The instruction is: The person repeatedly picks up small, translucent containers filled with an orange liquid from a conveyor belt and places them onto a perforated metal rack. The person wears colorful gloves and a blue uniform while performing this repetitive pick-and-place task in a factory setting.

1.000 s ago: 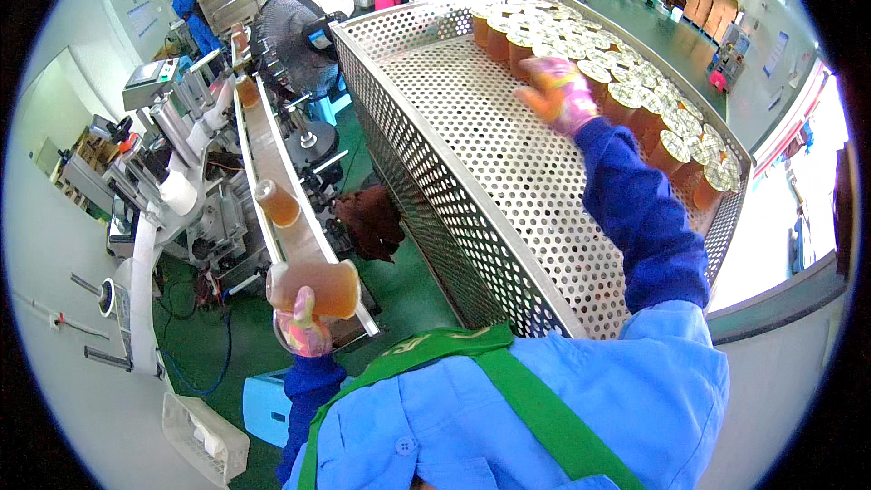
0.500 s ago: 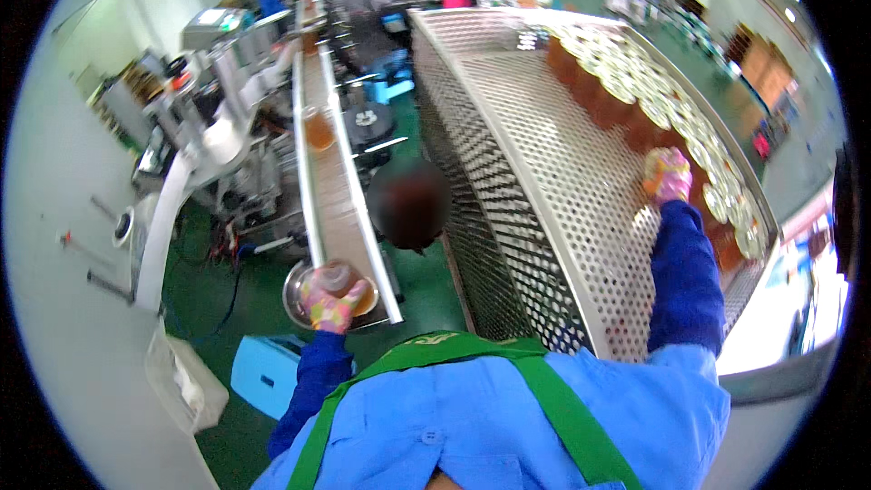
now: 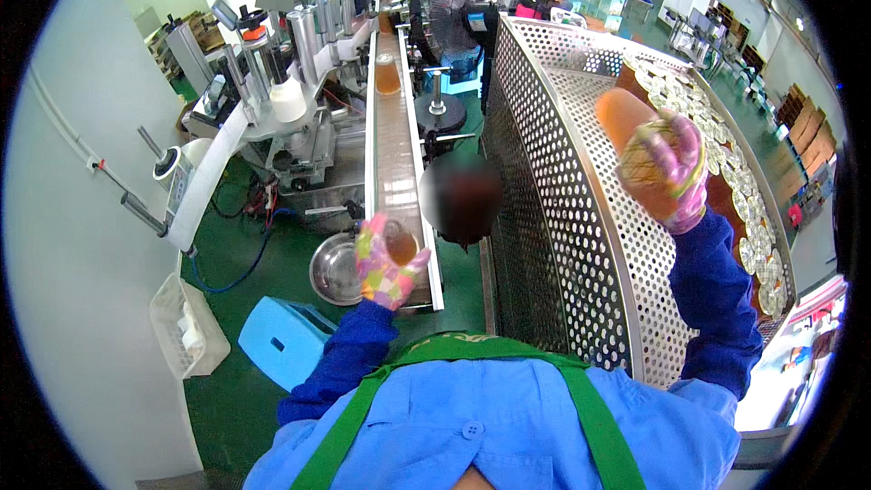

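My left hand (image 3: 386, 277), in a floral glove, curls around an amber-filled jar (image 3: 401, 247) at the near end of the conveyor belt (image 3: 396, 145). A similar jar (image 3: 387, 77) stands upright farther up the belt. On the right, my gloved right hand (image 3: 676, 168) is closed on a tilted amber jar (image 3: 621, 118), above the perforated metal tray (image 3: 573, 127). More amber shows below its fingers; whether that is a second jar I cannot tell. Rows of brown-amber jars with clear round tops (image 3: 717, 141) line the tray's right side.
A steel bowl (image 3: 334, 270) sits left of the belt's near end. Below it are a light blue stool (image 3: 281, 345) and a white basket (image 3: 186, 331). Machinery with a white roll (image 3: 288, 102) flanks the belt. Beyond stand a black fan (image 3: 445, 14) and people in white.
My right hand has lifted from beside the jar rows and moved inward, with an amber jar now visible in it. The whole view has shifted, and my left hand remains at the belt's end.
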`<state>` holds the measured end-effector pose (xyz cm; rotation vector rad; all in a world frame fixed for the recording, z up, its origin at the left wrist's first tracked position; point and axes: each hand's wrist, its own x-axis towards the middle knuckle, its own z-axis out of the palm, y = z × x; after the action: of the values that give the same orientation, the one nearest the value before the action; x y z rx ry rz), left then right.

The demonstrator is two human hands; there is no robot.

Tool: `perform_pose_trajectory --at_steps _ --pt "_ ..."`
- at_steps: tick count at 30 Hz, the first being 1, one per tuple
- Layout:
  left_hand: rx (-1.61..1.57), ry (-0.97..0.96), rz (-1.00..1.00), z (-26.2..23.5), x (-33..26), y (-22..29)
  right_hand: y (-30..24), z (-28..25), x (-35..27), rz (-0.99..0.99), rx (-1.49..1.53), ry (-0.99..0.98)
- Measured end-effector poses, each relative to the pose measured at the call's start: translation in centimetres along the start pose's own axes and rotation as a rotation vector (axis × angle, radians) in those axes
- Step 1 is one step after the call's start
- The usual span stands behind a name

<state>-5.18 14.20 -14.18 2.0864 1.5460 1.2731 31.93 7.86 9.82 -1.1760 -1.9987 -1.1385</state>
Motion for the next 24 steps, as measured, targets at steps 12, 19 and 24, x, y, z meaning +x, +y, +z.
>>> perform_pose_trajectory --at_steps 12,19,24 --pt "-2.027 -0.556 -0.489 -3.7 2.1 16.2 -8.9 -2.2 2.2 -0.516 0.333 -0.177" --pt "-1.125 -0.092 -0.394 -1.7 0.5 3.2 8.0 -7.8 -13.4 0.428 -0.174 -0.754" --pt "-0.809 -0.035 -0.458 0.6 -1.4 -3.3 15.0 -11.1 -28.2 0.96 -0.727 -1.085"
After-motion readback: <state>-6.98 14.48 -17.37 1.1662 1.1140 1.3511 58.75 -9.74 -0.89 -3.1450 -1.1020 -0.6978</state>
